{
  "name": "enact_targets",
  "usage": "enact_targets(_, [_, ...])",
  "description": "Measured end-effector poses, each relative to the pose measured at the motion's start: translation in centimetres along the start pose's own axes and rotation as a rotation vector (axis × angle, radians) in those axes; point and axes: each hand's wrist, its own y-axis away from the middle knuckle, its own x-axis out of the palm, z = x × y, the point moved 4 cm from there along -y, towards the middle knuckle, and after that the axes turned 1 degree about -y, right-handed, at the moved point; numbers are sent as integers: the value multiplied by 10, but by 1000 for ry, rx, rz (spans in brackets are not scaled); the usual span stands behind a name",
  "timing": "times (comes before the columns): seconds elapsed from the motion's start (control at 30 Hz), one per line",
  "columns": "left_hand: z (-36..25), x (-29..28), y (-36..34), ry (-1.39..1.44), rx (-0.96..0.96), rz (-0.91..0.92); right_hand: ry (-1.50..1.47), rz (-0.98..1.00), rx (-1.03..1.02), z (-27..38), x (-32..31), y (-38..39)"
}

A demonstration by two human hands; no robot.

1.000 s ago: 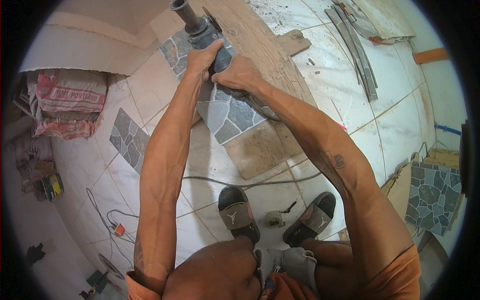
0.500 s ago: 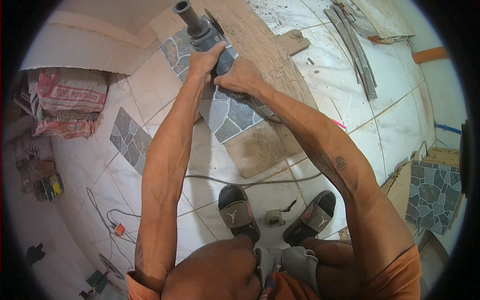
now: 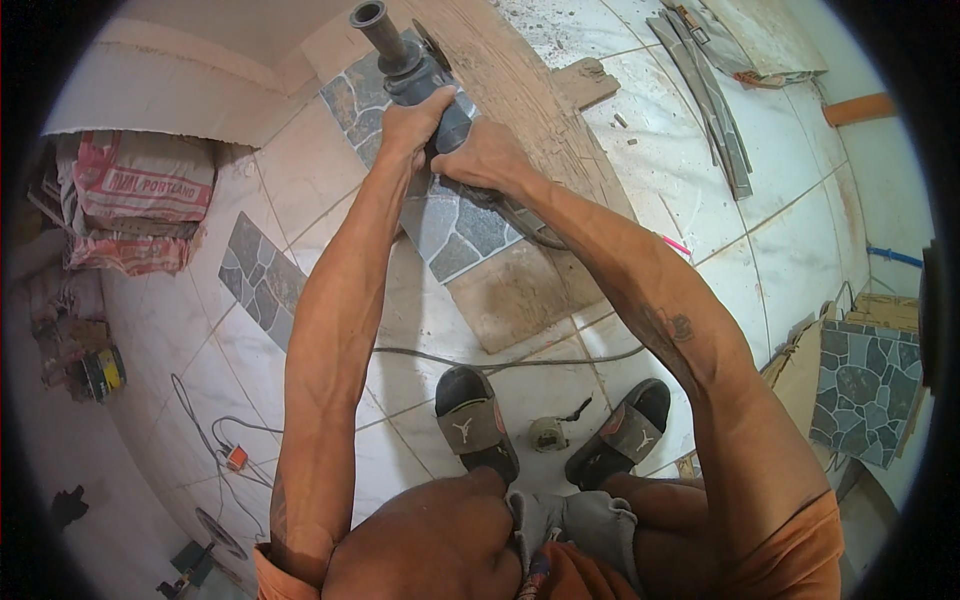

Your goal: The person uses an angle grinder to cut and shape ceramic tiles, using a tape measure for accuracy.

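Both of my hands are wrapped around the dark body of an angle grinder (image 3: 425, 82). My left hand (image 3: 415, 125) grips it from the left side, and my right hand (image 3: 485, 155) holds its rear end. The black side handle (image 3: 380, 35) sticks up from the head, while the thin disc (image 3: 432, 45) stands on edge along the right. Beneath the tool lies a grey stone-patterned tile (image 3: 465, 235), resting on wooden boards (image 3: 520, 295). Where the disc meets the tile is hidden. A power cord trails out under my right forearm.
A long dusty plank (image 3: 560, 120) runs beside the tile. Cut tile strips (image 3: 705, 105) lie at the far right, and a tile piece (image 3: 260, 270) at the left. A tape measure (image 3: 548, 434) sits between my feet. A cable (image 3: 510, 366) crosses the floor. Cement bags (image 3: 145, 185) are stacked left.
The grinder and both hands have shifted very slightly to the right along the tile. My grip stays the same.
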Motion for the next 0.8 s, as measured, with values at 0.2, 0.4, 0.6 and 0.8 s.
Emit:
enact_targets(0.2, [2,2,5,-8,-28,-5,6,-5,2,-1,-1,5])
enact_targets(0.4, [5,2,8,7,-9,23,-12,27,17,-1,-2,10])
enact_targets(0.6, [8,3,9,3,-17,17,-3,-11,-7,-3,-2,14])
enact_targets(0.8, [9,2,13,-29,-18,-2,-13,3,10,-3,-2,19])
